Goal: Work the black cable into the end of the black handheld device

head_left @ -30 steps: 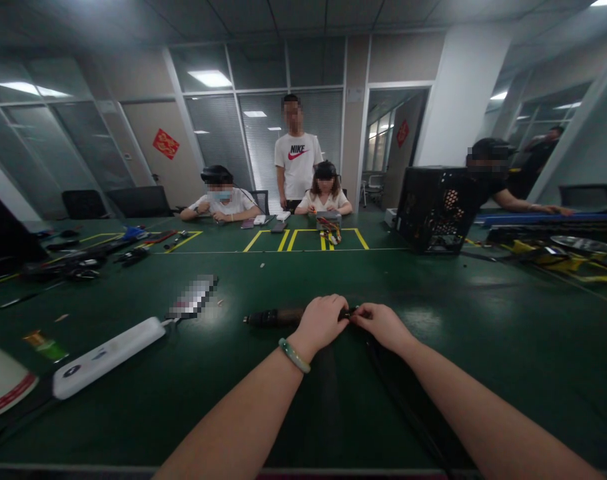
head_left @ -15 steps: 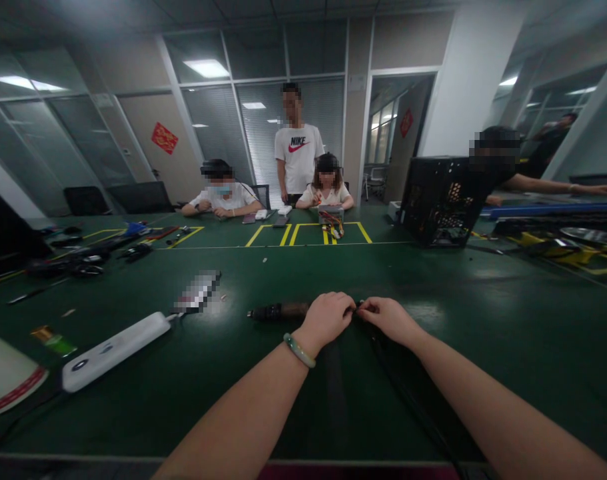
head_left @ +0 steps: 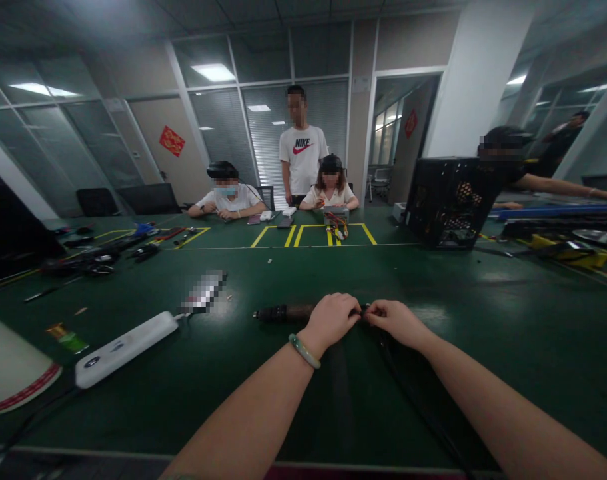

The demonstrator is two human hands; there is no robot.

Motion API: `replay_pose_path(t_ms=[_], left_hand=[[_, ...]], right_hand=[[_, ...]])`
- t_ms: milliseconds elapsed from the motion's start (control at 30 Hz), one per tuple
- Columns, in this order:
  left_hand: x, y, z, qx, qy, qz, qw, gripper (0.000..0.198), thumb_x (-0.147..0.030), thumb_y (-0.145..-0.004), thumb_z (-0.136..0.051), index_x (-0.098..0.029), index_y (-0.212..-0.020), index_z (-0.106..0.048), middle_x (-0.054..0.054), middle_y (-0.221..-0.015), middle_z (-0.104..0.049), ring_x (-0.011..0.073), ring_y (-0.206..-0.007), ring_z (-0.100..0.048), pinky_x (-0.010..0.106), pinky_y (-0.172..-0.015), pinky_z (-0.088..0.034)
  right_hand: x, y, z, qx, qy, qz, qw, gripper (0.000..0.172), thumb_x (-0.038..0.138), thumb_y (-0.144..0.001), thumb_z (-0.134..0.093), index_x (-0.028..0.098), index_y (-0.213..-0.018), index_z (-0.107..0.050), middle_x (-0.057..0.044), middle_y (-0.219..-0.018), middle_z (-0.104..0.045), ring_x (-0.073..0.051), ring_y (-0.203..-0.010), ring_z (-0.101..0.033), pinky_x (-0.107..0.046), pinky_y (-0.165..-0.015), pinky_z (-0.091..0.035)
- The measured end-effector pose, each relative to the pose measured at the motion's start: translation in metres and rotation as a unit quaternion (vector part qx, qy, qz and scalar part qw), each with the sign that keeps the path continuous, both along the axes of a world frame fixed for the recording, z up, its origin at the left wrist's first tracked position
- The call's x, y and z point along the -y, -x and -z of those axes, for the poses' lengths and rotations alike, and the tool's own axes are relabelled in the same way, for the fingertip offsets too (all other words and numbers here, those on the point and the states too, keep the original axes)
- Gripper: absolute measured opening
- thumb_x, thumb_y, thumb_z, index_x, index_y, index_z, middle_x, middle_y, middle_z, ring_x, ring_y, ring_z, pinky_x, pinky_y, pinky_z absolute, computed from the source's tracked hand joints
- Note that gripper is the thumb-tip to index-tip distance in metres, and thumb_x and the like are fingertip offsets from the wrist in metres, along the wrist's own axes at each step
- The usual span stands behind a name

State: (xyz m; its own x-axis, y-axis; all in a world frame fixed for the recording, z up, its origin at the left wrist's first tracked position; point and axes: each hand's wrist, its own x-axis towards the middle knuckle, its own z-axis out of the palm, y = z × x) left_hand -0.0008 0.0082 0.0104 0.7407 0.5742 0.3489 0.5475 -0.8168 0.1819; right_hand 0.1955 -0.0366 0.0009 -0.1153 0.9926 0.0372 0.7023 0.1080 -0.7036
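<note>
A dark electric screwdriver point(head_left: 283, 313) lies on the green table top, its bit end pointing left. My left hand point(head_left: 333, 317), with a jade-like bangle at the wrist, is closed around the rear part of the screwdriver and hides it. Right beside it, my right hand point(head_left: 394, 319) pinches at the screwdriver's back end, where a black cable point(head_left: 408, 387) runs off toward the table's front edge. The fingertips of both hands nearly meet, and the small piece between them, apparently the cable's plug, is mostly covered.
On the left are a white power strip point(head_left: 128, 348), a phone point(head_left: 206, 290), a green bottle point(head_left: 68, 339) and a paper cup point(head_left: 16, 363). A black computer case point(head_left: 440, 203) stands back right. Cables and tools point(head_left: 98, 257) lie back left. Several people are across the table.
The camera view has shifted slightly, so everything sits a little farther right. Both hands keep nearly the same hold at the screwdriver's back end.
</note>
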Motion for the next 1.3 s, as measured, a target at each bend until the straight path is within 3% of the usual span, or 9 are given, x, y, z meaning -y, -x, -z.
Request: replay_pose_path(t_ms=[467, 967, 1300], left_hand=[[0.004, -0.004, 0.002, 0.004, -0.005, -0.042, 0.999, 0.014, -0.026, -0.088, -0.057, -0.021, -0.101, -0.058, 0.002, -0.099, -0.061, 0.0185, -0.095, -0.055, 0.033, -0.084, -0.042], [0.005, -0.002, 0.006, 0.020, -0.015, -0.039, 0.999, 0.011, -0.028, -0.088, -0.056, -0.021, -0.097, -0.056, 0.001, -0.096, -0.060, 0.0179, -0.092, -0.054, 0.032, -0.081, -0.042], [0.013, -0.010, 0.006, 0.002, -0.029, -0.087, 0.996, 0.007, -0.027, -0.089, -0.055, -0.020, -0.091, -0.056, 0.002, -0.093, -0.059, 0.0191, -0.090, -0.054, 0.034, -0.080, -0.041]], right_hand=[[-0.002, 0.000, 0.002, -0.019, -0.003, -0.003, 1.000, 0.021, 0.036, -0.081, -0.056, 0.018, -0.082, -0.066, -0.001, -0.073, -0.068, -0.016, -0.065, -0.060, -0.024, -0.059, -0.040], [-0.003, -0.001, 0.004, -0.004, -0.006, -0.008, 1.000, 0.021, 0.035, -0.084, -0.054, 0.018, -0.086, -0.067, -0.001, -0.077, -0.069, -0.017, -0.071, -0.061, -0.026, -0.064, -0.041], [-0.010, -0.004, 0.013, -0.009, -0.020, -0.002, 1.000, 0.020, 0.035, -0.084, -0.054, 0.019, -0.085, -0.066, -0.001, -0.077, -0.068, -0.016, -0.069, -0.060, -0.025, -0.061, -0.041]])
